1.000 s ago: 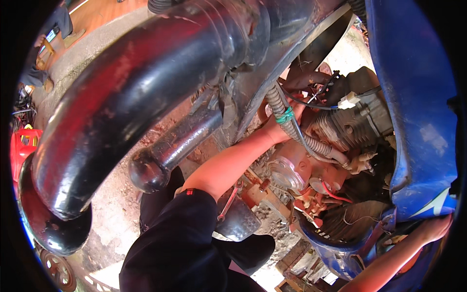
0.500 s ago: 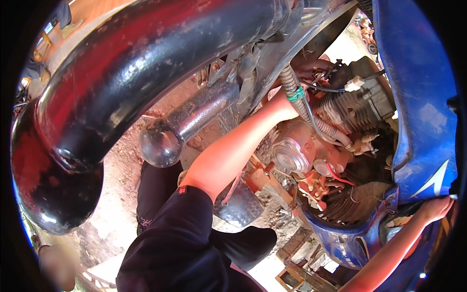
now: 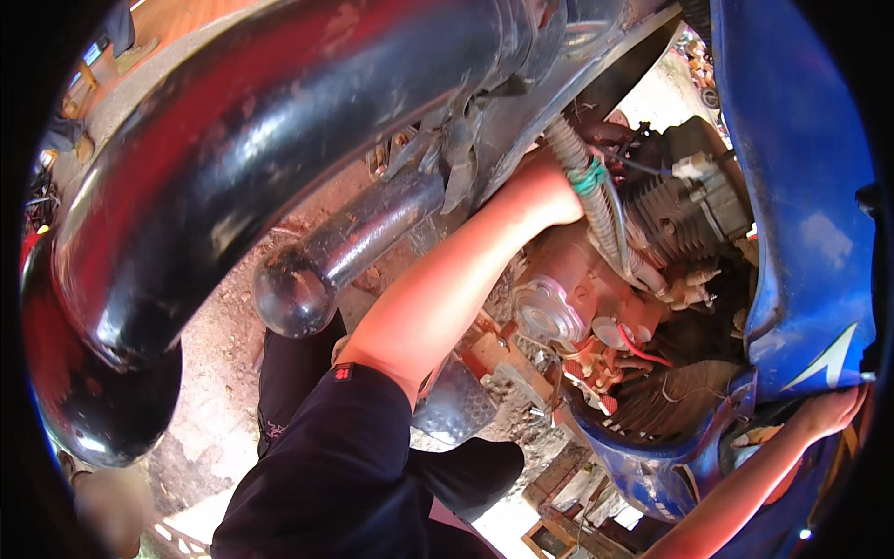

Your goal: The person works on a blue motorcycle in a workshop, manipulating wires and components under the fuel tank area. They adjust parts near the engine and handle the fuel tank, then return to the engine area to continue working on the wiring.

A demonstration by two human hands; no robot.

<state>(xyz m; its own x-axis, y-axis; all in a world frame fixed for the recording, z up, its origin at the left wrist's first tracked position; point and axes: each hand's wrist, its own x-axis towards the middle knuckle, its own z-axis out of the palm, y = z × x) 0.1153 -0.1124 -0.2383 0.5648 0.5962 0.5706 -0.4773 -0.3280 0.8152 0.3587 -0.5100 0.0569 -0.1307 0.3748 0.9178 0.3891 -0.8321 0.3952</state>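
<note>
My left arm reaches into an engine bay. My left hand is tucked behind a grey corrugated hose tied with green cord; its fingers are hidden. Beside it are the finned engine cylinder and the round-covered engine casing. A white plug connector on a wire lies near the cylinder's top. At the far right, my right hand is closed at the lower edge of a blue body panel. What its fingers grip is lost at the picture's dark rim.
A thick black curved tube fills the upper left, with a smaller round-ended black tube below it. A red wire hangs under the engine. Wooden pieces lie on the ground. Another person's foot shows at upper left.
My left hand has shifted slightly, and the corrugated hose beside it sits a little farther right. The white connector and its wire have moved lower against the cylinder. My right hand stays in place.
</note>
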